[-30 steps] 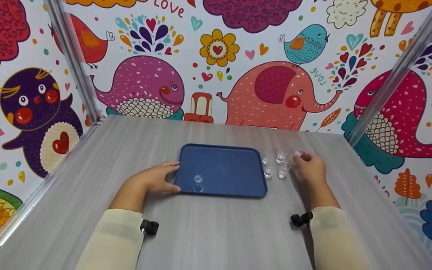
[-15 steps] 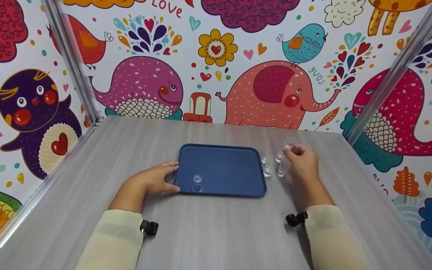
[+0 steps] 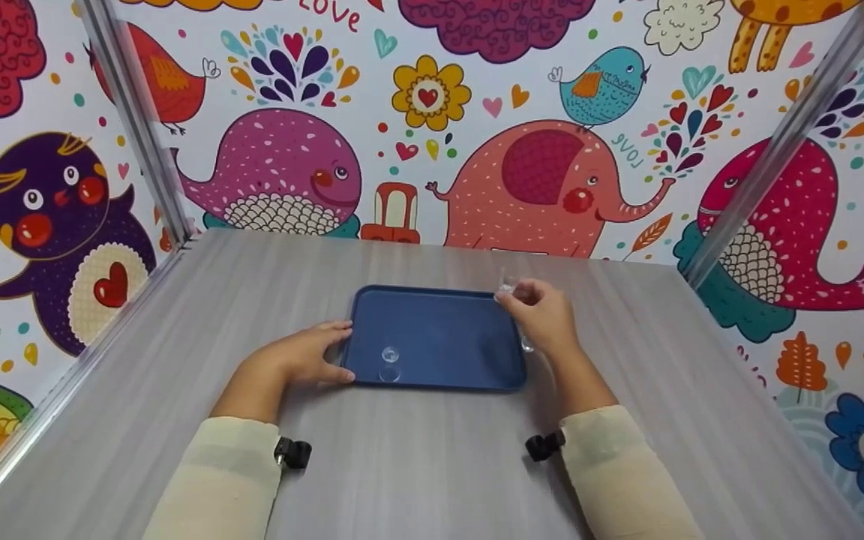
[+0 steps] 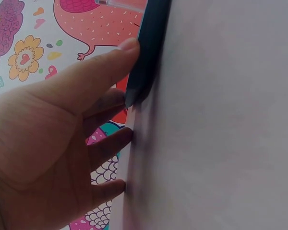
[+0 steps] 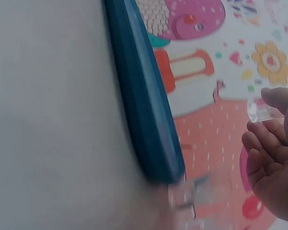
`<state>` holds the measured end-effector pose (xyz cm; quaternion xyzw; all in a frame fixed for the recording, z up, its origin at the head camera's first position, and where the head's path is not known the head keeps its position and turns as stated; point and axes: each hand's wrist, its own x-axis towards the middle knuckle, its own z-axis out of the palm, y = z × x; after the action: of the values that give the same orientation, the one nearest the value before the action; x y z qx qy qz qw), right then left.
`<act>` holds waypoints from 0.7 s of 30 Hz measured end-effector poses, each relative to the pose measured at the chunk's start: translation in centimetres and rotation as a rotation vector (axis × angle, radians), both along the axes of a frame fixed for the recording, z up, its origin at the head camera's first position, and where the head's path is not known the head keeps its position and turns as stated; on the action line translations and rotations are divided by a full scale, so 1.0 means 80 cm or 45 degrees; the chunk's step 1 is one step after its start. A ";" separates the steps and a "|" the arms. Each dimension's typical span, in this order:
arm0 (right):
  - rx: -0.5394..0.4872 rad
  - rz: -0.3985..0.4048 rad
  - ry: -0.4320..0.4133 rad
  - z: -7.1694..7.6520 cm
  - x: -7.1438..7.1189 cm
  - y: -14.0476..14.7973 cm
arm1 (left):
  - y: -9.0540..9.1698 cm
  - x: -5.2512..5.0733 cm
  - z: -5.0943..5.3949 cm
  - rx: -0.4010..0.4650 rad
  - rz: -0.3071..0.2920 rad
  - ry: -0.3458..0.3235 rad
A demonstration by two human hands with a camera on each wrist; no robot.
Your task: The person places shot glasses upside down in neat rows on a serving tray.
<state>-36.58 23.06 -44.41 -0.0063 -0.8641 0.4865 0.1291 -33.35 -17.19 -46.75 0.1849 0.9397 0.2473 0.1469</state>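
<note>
Clear cup (image 3: pixel 507 284), raised in the right hand (image 3: pixel 547 316). Clock directions are read in the head view from the centre of the tray (image 3: pixel 443 337), with 12 o'clock pointing away from the person. Half a second earlier the cup was beside a group of similar cups (image 3: pixel 528 346); it has since travelled toward 9 o'clock and now lies between 1 and 2 o'clock, near the tray's far corner. The work is therefore judged to be mid-carry: cup lifted, not yet set down.

Nearest, toward 5 and 7 o'clock, are two pale sleeves (image 3: pixel 211 480), each with a black wrist camera (image 3: pixel 297 454), above the grey table (image 3: pixel 417 457). At 9 o'clock the left hand (image 3: pixel 301 358) has its fingers spread and grasps nothing; thumb and fingertips touch the rim (neither hand nor tray has visibly shifted). At 8 o'clock on the tray sits another cup (image 3: pixel 391 355); whether upright or inverted cannot be told from this angle. At 3 o'clock, just outside the rim, the group is mostly hidden by the right wrist.

Farther off, the right hand's thumb and fingers pinch the raised cup, well above the table in the right wrist view. It is small, colourless and transparent, its round end catching bright highlights. Farthest, at 12 o'clock: a printed wall (image 3: pixel 417 161) with a coral elephant (image 3: pixel 541 214).
</note>
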 end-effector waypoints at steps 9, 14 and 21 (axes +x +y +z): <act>-0.061 0.124 0.120 0.016 0.011 -0.065 | -0.002 -0.001 -0.001 -0.003 0.019 0.001; -0.086 0.205 0.105 0.018 0.020 -0.085 | -0.001 0.000 -0.001 0.002 0.031 -0.003; -0.169 0.399 0.073 0.018 0.034 -0.097 | 0.002 0.001 0.001 0.001 0.005 0.012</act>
<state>-33.88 15.29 -42.98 0.1339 -0.8164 0.5566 0.0755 -33.25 -17.03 -46.66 0.1842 0.9406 0.2473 0.1420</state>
